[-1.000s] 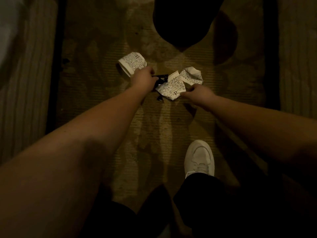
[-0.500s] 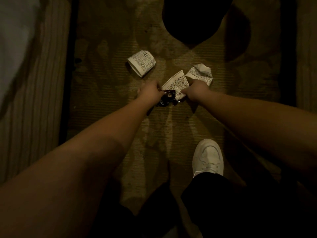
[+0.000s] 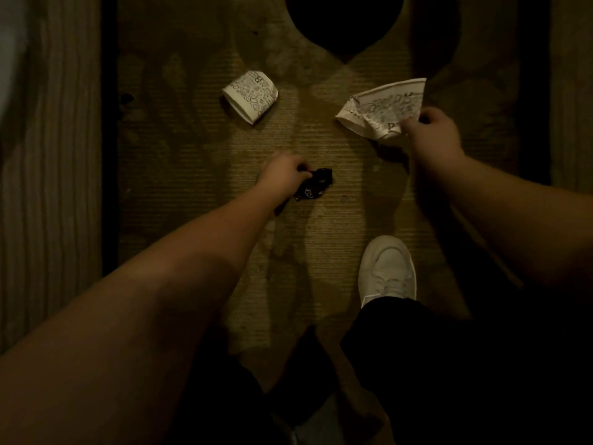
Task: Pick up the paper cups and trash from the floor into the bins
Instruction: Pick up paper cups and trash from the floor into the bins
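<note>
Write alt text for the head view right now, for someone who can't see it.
Over a dim mat, the right hand grips crushed paper cups while the left hand pinches a black wrapper. One printed paper cup lies on the mat; a white shoe stands near.

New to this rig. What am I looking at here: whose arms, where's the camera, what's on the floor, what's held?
There is no robot: these are a person's own bare arms, filmed by one wide-angle camera worn on the head and looking down. The left hand grips a small black wrapper low over the mat. The right hand holds crumpled printed paper cups; it looks like two pressed together, but that is hard to tell in the dim light. One more paper cup lies on its side on the mat, untouched. The person's white shoe stands below. A dark round shape at the top may be a bin.
</note>
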